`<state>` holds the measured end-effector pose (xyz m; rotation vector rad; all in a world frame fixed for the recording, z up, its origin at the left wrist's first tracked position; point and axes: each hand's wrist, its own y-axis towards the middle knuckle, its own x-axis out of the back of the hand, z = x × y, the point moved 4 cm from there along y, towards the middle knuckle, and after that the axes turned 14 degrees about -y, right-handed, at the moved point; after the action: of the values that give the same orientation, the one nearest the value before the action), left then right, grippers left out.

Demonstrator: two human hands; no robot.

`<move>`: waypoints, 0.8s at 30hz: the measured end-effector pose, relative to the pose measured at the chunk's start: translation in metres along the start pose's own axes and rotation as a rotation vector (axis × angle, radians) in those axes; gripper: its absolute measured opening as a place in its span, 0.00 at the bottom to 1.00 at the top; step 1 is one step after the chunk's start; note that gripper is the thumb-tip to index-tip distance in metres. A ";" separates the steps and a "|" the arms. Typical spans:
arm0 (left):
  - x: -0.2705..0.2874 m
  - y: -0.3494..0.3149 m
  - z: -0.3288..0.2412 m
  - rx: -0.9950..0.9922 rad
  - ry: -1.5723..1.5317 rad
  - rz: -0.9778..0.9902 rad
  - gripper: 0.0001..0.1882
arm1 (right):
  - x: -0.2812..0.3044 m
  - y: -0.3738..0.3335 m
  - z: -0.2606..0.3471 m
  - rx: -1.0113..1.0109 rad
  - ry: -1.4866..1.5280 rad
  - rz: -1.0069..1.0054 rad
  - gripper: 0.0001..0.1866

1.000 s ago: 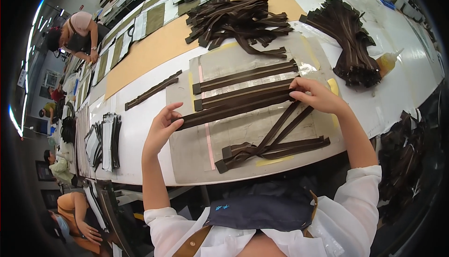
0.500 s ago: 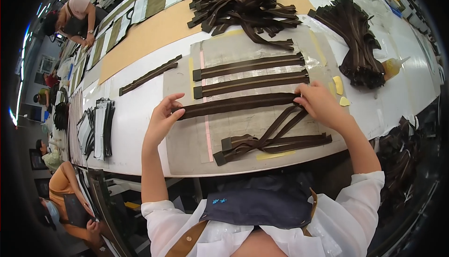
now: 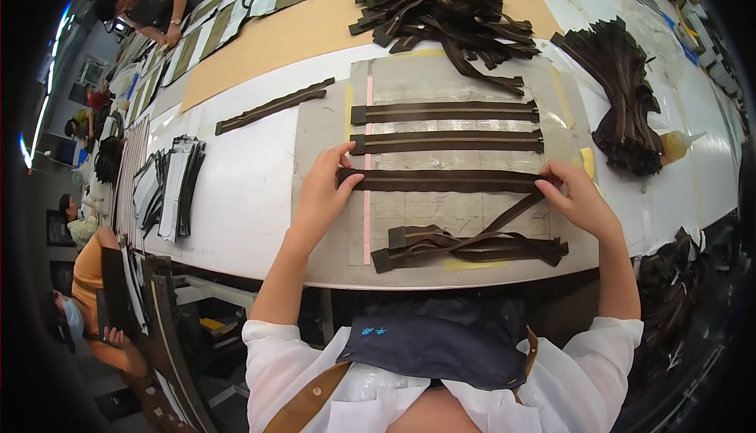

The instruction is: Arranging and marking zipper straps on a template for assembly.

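A dark brown zipper [image 3: 449, 181] is stretched level between my hands, over a grey board [image 3: 331, 232]. My left hand [image 3: 321, 185] pinches its left end near a pink strip [image 3: 368, 220]. At the other end, the thumb and fingers of my right hand [image 3: 573, 193] are closed on it. Just beyond lie two parallel zippers, an upper zipper [image 3: 457, 111] and a lower zipper [image 3: 457, 143], with square dark tabs at their left ends. Nearer me, overlapping zippers [image 3: 472, 248] lie loosely, one strand slanting up to my right hand.
A tangled zipper pile [image 3: 445, 15] lies at the back, a zipper bundle [image 3: 618, 94] at the right beside a small yellowish bottle [image 3: 679, 146]. One zipper [image 3: 276, 106] lies to the left, beyond stacked fabric pieces [image 3: 177, 189]. A person [image 3: 153, 0] works at the far left.
The zipper between my hands has become straighter and more level along the board. My right hand has lowered relative to the laid zippers. The whole view has shifted somewhat.
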<state>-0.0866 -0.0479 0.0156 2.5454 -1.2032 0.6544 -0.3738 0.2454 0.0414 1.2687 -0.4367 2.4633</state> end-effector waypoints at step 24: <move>-0.005 -0.014 0.000 -0.362 0.366 -0.108 0.16 | -0.002 0.009 -0.025 0.034 0.283 -0.124 0.04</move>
<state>-0.0785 -0.0356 0.0125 2.0652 -0.9514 0.7576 -0.3943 0.2473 0.0245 0.9082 -0.2356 2.5006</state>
